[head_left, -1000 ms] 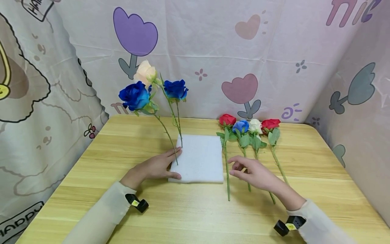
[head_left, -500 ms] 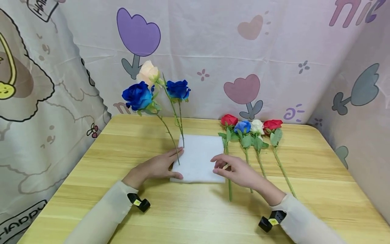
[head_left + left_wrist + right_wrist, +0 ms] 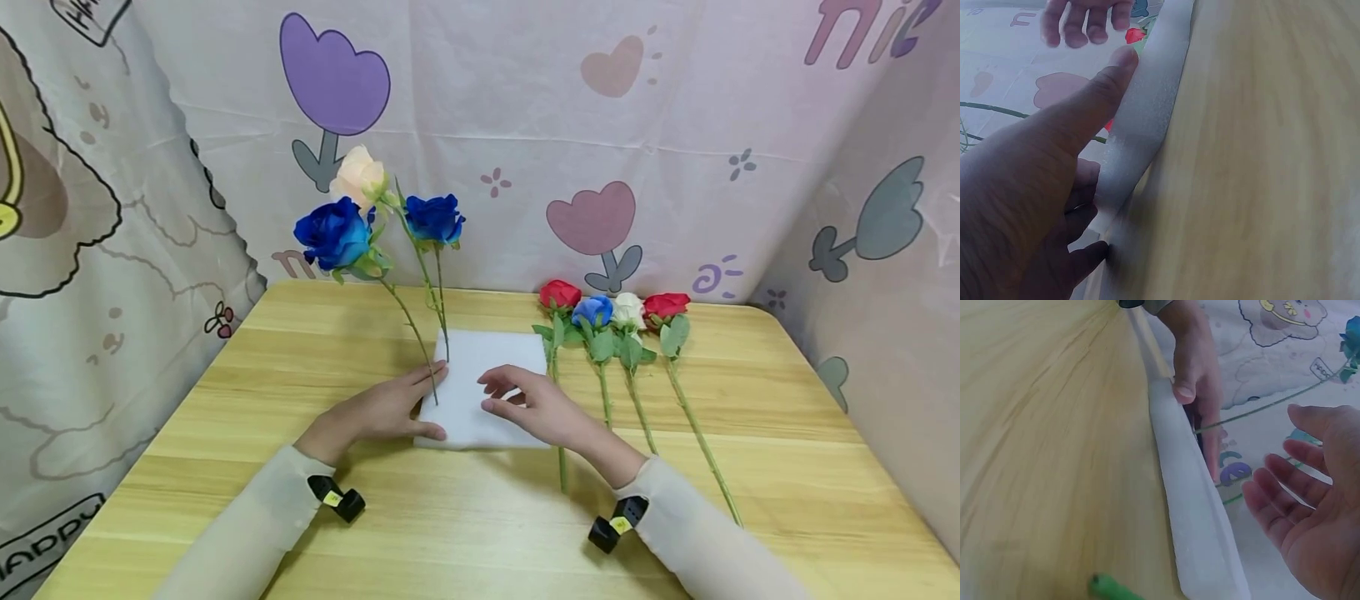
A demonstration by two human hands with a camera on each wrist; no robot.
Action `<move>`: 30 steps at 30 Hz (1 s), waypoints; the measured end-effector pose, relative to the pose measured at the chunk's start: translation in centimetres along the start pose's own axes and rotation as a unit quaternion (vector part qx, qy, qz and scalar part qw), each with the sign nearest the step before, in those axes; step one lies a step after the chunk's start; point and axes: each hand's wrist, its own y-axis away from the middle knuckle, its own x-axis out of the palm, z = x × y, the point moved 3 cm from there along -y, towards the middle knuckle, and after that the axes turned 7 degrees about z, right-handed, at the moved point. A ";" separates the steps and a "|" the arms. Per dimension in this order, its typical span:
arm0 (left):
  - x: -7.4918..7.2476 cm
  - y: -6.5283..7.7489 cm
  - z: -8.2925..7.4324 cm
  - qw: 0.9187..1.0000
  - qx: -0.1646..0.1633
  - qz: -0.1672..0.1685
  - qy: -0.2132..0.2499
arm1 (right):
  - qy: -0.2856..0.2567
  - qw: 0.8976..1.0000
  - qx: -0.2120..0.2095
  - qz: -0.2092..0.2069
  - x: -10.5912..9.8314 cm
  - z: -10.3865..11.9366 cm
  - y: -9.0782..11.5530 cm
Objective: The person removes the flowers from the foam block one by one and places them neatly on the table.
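Observation:
A white foam block (image 3: 487,350) lies flat on the table. My left hand (image 3: 390,407) rests at its left edge, fingers spread and the thumb at the near left corner. Two blue roses (image 3: 333,233) and a peach rose (image 3: 358,177) lean up and left from the block; two stem ends show at its top, the peach one's is hard to make out. Over the block's right part hovers my right hand (image 3: 542,407), its fingers loosely bent with nothing between them. Foam and hand appear apart in the right wrist view, where the right fingers (image 3: 1285,500) are spread.
Right of the block lie several loose roses, heads toward the wall: a red rose (image 3: 560,294), a blue rose (image 3: 592,311), a white rose (image 3: 628,311) and another red rose (image 3: 666,306). A patterned cloth (image 3: 480,100) hangs behind the wooden table (image 3: 480,525).
My right hand has moved left, from beside the loose rose stems to above the foam block. My left hand and the standing roses have stayed in place.

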 end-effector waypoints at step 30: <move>-0.1 -0.1 0.1 1.000 -0.002 -0.006 0.020 | -0.039 0.999 0.013 -0.001 3.2 -0.4 -5.1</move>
